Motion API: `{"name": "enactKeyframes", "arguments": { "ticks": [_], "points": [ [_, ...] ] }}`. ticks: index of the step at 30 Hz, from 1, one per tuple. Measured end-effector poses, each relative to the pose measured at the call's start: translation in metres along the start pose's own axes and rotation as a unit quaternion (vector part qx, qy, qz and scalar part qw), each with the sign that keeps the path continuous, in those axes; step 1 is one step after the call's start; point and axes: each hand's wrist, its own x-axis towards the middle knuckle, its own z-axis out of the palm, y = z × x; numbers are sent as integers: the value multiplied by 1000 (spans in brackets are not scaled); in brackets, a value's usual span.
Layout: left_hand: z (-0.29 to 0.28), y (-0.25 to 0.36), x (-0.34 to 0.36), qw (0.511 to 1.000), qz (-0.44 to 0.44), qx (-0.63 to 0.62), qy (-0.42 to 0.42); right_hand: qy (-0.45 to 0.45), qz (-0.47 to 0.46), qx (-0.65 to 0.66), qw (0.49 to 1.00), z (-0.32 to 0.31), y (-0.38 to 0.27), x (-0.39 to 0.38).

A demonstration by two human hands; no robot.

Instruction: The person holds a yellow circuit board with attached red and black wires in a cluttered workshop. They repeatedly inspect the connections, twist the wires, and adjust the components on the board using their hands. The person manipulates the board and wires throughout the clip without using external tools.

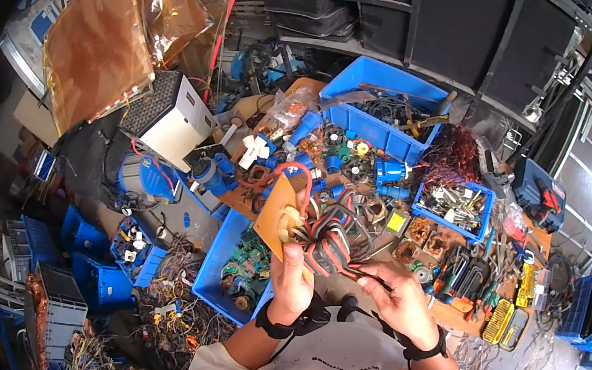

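Observation:
My left hand (289, 285), thumb up, holds a tan rectangular board (274, 209) with a pale round piece on its face and a red cable looped at its top. A thick bundle of black and red wires (332, 241) hangs against the board's right side. The fingers behind the board and bundle are partly hidden. My right hand (397, 302) is closed on a thin black cable (363, 272) at the bundle's right end, thumb and fingertips together.
Around my hands lie a cluttered bench (445, 317) with tools and blue connectors, a blue bin of circuit boards (213, 265), a bin of cables (352, 124), a smaller bin of metal parts (420, 208), a white-sided box (181, 128) and amber sheets (102, 38) at upper left.

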Motion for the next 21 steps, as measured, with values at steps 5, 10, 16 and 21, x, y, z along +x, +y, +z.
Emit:
{"name": "enactKeyframes", "arguments": {
  "ticks": [5,10,16,21],
  "points": [
    [3,-7,2,999,30,34,14,66,-9,26,997,7,0,-1],
    [-1,-10,3,999,10,27,21,90,20,78,993,19,2,-7],
    [4,-2,9,986,-99,-133,16,64,58,179,980,19,12,-8],
    [14,4,13,989,-75,-121,33,69,73,224,969,26,11,-10]
  ]
}}
